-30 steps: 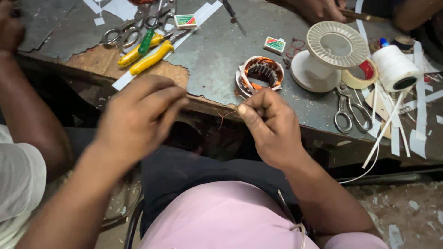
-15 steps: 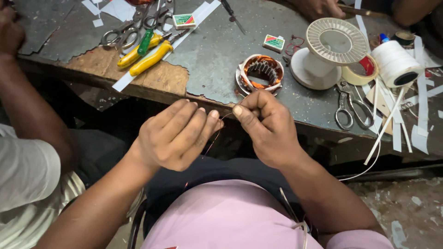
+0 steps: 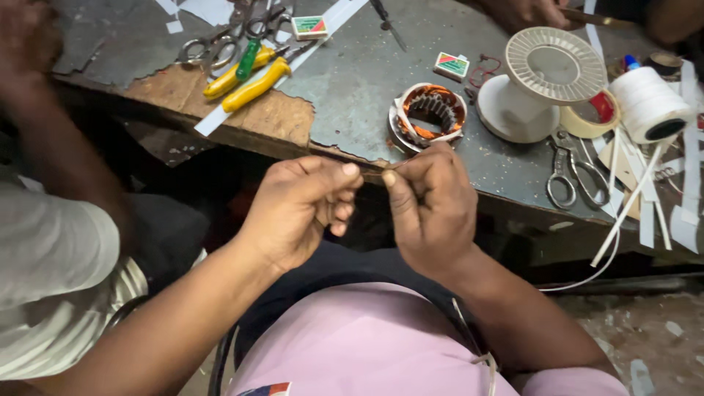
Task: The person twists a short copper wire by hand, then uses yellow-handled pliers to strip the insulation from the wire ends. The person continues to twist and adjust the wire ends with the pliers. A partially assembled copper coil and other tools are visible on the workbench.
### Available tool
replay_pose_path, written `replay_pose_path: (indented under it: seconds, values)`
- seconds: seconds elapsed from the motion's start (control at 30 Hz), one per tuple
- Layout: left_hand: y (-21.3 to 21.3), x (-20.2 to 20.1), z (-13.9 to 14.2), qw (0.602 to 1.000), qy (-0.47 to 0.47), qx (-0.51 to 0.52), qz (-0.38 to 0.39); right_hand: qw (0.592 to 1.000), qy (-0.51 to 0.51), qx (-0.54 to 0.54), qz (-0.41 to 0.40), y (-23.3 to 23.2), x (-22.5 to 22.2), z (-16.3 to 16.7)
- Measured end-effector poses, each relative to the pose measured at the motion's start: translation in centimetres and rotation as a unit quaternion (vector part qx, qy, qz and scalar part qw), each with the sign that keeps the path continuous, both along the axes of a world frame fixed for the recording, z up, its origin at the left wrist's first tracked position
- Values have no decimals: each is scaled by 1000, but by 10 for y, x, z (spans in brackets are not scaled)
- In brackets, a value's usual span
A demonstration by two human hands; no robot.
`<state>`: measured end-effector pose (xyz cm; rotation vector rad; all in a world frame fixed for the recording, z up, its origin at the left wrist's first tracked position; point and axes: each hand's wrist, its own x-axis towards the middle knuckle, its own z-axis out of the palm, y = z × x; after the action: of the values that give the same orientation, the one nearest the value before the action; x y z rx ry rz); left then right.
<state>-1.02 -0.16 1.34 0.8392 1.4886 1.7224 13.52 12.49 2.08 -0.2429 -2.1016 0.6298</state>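
My left hand (image 3: 301, 205) and my right hand (image 3: 429, 202) meet in front of the table edge, fingertips almost touching. Both pinch a thin copper wire (image 3: 372, 171) between thumb and forefinger; only a short piece shows between them. Just beyond my right hand, a small motor stator (image 3: 429, 114) with copper windings and orange insulation lies on the grey metal table (image 3: 352, 81).
Yellow-handled pliers (image 3: 246, 84), scissors (image 3: 213, 40) and small boxes (image 3: 309, 27) lie at the back left. A white spool (image 3: 539, 81), a tape roll (image 3: 587, 117), a white thread cone (image 3: 649, 103), scissors (image 3: 576, 176) and paper strips sit right. Another person's arm (image 3: 44, 110) is left; someone's hands (image 3: 528, 11) are behind.
My left hand has slid right along the wire, closing up to my right hand. The right hand has stayed near the table edge.
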Motion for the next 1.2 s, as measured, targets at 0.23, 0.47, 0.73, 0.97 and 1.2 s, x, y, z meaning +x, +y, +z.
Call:
replay_pose_path:
  seconds: [0.23,0.47,0.73,0.97,1.2]
  values:
    - [-13,-13,14,601,756,202,165,959,-78,-265,55,16,3,0]
    - [-4,-13,14,585,762,220,165,951,-78,-286,92,15,2,2]
    - [-2,8,-4,1000,-7,5,16,998,-59,-29,1,5,2,2]
    - [-10,-21,10,684,681,220,144,939,-105,-313,92,19,1,0]
    - [-8,-20,15,577,773,226,136,961,-106,-246,67,18,0,1]
